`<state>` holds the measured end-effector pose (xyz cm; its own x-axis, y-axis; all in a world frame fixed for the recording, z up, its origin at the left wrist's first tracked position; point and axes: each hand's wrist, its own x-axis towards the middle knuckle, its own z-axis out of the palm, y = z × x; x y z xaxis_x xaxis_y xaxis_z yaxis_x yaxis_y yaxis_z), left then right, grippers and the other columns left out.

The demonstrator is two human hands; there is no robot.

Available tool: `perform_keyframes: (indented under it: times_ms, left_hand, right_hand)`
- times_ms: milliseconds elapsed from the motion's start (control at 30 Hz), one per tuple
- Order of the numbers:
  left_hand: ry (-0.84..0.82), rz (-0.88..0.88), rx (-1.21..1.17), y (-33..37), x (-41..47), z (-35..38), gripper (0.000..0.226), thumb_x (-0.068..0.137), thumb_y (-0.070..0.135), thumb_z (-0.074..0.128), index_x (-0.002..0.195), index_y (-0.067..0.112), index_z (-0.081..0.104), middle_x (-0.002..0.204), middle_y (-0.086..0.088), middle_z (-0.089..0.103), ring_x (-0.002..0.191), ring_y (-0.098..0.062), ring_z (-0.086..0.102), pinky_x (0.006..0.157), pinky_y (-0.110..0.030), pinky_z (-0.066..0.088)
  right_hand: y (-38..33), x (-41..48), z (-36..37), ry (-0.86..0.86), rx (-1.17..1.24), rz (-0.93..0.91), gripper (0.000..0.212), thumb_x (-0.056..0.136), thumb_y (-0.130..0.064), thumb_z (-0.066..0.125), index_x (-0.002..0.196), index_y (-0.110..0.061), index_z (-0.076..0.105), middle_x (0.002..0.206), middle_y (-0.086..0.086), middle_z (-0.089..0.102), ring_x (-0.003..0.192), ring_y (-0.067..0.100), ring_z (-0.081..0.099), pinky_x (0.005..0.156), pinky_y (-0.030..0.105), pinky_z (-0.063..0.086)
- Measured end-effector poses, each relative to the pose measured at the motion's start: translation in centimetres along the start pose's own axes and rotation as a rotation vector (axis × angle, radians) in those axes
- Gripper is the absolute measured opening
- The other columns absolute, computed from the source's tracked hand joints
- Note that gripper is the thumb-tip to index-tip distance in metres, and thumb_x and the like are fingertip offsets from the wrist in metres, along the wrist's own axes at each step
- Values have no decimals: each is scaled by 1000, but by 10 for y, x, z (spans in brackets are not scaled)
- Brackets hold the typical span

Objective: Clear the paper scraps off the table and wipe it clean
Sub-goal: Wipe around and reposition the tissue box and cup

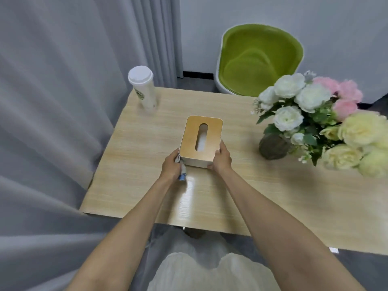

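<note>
Left hand [171, 164] is curled round a blue-and-white wad [182, 175], probably the gathered scraps, and sits against the box's [201, 137] near-left corner. Right hand [220, 159] grips the near-right corner. The box stands mid-worktop [136, 154]. Step, as judged: shift the box to free the surface for wiping. Lift rather than drag, keep the wad pinched tight, and stay clear of cup [142, 89] and vase [273, 148].
</note>
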<state>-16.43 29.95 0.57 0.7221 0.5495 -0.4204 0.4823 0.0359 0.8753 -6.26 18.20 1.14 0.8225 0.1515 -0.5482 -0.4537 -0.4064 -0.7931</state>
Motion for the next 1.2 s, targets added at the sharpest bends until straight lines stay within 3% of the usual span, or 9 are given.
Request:
perform_keyframes:
  times_ms: [233,367,533,667,767,900,967,1100,1200]
  left_hand:
    - [-79,-12,29,7,-18,69,61,87,-11,34,130,25,57,119,-3,65,108,-22,59,94,-42,49]
    - [-79,-24,27,3,-24,80,54,93,-7,37,131,26,56,85,10,69,74,-7,63,76,-36,54]
    - [-123,19,64,4,-21,77,58,91,-12,37,135,22,54,127,-2,62,118,-21,56,102,-43,46]
    - [-156,33,63,5,-22,72,57,90,-15,39,138,14,50,134,-4,56,122,-19,51,104,-33,42]
    - [-192,21,69,1,-16,65,55,91,-12,43,140,12,46,141,-5,50,127,-22,48,108,-37,39]
    - [-145,-32,123,-14,1,35,58,91,-10,43,143,15,42,147,-5,42,132,-25,43,110,-43,37]
    - [-66,-58,149,-26,11,10,57,92,-8,43,144,14,40,148,-7,41,133,-26,42,111,-42,36]
    - [60,-72,212,-46,26,-36,52,95,-1,45,146,8,34,148,-11,39,135,-27,38,112,-35,31]
    - [113,-4,283,-51,27,-54,46,97,3,45,142,6,38,141,-13,45,130,-27,43,101,-28,34]
  right_hand:
    - [20,5,-73,70,56,5,56,96,-5,25,139,-36,43,122,0,56,103,29,56,91,51,52]
    - [32,14,-82,60,79,28,51,96,-11,31,137,-40,44,122,2,58,106,31,58,87,50,54]
    - [31,5,-81,75,204,64,53,98,-9,25,140,-38,41,119,0,57,96,27,56,83,51,55]
    - [38,-3,-73,153,238,51,49,100,-16,24,143,-38,35,126,1,58,100,23,57,91,45,52]
    - [42,-16,-63,294,179,51,44,102,-26,20,144,-22,36,138,7,50,119,29,50,99,39,38]
    - [60,-41,-30,473,164,285,53,102,-36,19,125,-2,54,128,19,56,116,38,51,97,43,37]
    - [68,-58,-7,406,62,307,50,102,-33,24,108,-1,62,115,19,62,103,37,56,90,42,42]
    - [73,-76,36,118,-185,-38,37,98,-19,31,71,-12,55,87,10,60,81,26,54,71,35,42]
    - [70,-65,56,-120,-476,-253,37,100,-17,31,127,-11,55,142,6,45,131,20,40,105,34,35]
